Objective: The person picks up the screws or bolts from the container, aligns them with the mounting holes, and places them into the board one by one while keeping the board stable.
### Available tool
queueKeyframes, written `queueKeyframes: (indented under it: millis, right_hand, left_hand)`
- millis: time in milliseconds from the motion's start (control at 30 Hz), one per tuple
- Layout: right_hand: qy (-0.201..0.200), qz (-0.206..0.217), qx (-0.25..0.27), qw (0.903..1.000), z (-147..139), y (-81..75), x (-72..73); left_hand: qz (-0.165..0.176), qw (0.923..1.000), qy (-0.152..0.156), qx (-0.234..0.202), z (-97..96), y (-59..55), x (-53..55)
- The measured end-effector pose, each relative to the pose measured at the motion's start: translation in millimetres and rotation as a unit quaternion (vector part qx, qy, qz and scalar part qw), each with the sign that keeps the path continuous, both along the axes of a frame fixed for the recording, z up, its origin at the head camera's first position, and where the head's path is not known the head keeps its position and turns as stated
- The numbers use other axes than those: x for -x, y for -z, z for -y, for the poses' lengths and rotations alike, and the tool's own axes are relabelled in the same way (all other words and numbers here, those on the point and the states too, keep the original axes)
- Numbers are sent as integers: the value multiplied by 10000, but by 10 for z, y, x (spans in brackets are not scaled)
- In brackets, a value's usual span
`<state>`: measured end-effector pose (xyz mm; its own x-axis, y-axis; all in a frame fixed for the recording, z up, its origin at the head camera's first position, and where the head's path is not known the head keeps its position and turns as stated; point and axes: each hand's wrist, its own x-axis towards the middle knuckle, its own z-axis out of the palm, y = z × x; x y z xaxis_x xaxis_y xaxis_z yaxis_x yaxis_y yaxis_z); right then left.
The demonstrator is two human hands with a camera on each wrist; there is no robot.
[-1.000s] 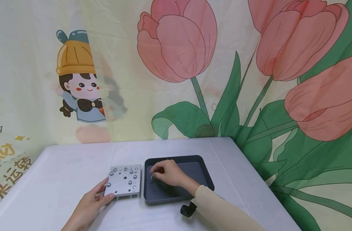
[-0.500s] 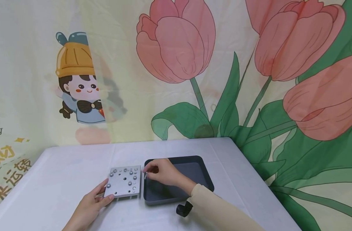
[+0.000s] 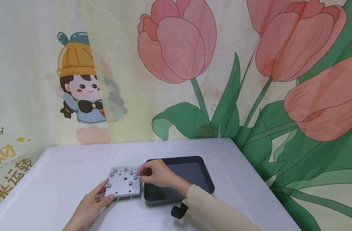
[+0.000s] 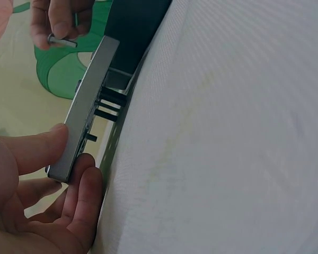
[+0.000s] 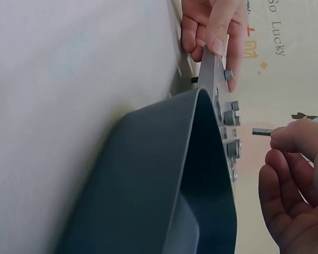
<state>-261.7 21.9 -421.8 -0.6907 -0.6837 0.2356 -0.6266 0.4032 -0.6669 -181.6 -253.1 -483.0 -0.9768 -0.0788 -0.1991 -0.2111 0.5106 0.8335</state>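
A square metal plate (image 3: 119,186) carries several socket-head screws and has bare holes in its top face. My left hand (image 3: 92,205) grips its near left corner, thumb on top and fingers beneath, as the left wrist view shows. Shanks (image 4: 107,108) stick out below the plate, which is raised off the cloth. Between thumb and fingertips my right hand (image 3: 160,175) pinches a small screw (image 5: 262,132), its threaded end showing in the right wrist view. That screw is above the plate's right edge, apart from it. The screw's head shows at the fingertips in the left wrist view.
A dark grey tray (image 3: 179,200) with raised walls stands just right of the plate, under my right forearm. White cloth (image 3: 72,166) covers the table. Behind it hangs a printed backdrop (image 3: 129,96) with tulips. A black device (image 3: 179,211) hangs at the right wrist.
My right hand has moved left with the screw, from over the tray to the plate's right edge. The left hand and the plate have stayed in place.
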Motion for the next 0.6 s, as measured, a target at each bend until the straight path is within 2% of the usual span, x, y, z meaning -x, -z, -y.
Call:
queueKeyframes:
  millis: [267,433,600]
  right_hand:
    - [-205,-104,62,9997,86,0,-27]
    - [-334,-310,-35,9990,134,25,-33]
    - [-389,-339,-103,9986,182,45,-44]
  left_hand:
    - [-52,10000,49,38,-3,-16,-12]
    - [-79,9999,54,63,-7,-29,-17]
    - [-56,10000,53,22,-2,-25,-16]
